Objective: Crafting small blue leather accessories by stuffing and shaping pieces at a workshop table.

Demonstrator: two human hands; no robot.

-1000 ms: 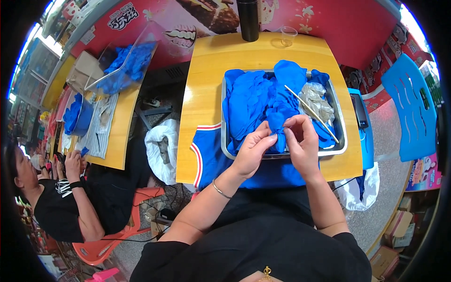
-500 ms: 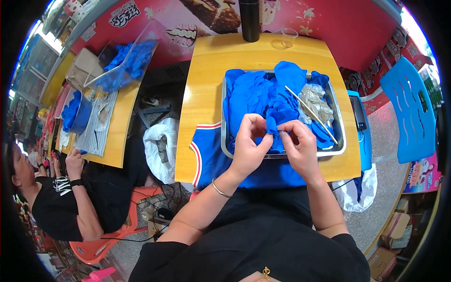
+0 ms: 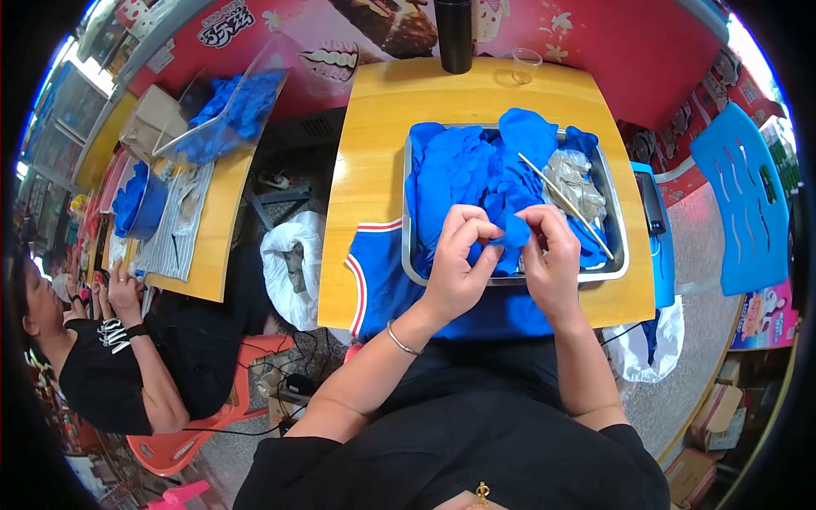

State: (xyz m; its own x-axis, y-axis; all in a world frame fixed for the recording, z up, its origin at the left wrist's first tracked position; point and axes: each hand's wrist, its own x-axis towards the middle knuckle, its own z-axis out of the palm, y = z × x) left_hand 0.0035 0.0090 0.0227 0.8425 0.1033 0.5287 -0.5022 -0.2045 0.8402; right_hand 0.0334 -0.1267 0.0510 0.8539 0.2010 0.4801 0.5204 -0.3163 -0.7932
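Note:
A small blue fabric piece [image 3: 515, 230] is stretched between my hands over the near side of a metal tray [image 3: 408, 263]. My left hand [image 3: 461, 263] is closed, its thumb and forefinger pinching the piece's left edge. On the other edge my right hand [image 3: 554, 262] pinches too, with its fingertips partly hidden behind the fabric. Beneath and beyond them, a heap of blue fabric pieces [image 3: 455, 174] fills the tray. A thin wooden stick [image 3: 565, 206] lies slanting across the tray's right part, beside a crumpled clear plastic bag [image 3: 575, 183].
Blue cloth with red-and-white trim [image 3: 374, 272] lies under the tray on the wooden table [image 3: 365, 161]. A black bottle [image 3: 454, 38] and clear cup [image 3: 525, 66] stand at the back. White-lined bins [image 3: 293, 272] flank the table. At left, a co-worker [image 3: 119, 365] sits by another table.
The fabric piece was curled up between my fingertips and is now opened out flatter. My right hand has shifted slightly right and up. The co-worker's raised hand has moved a little left.

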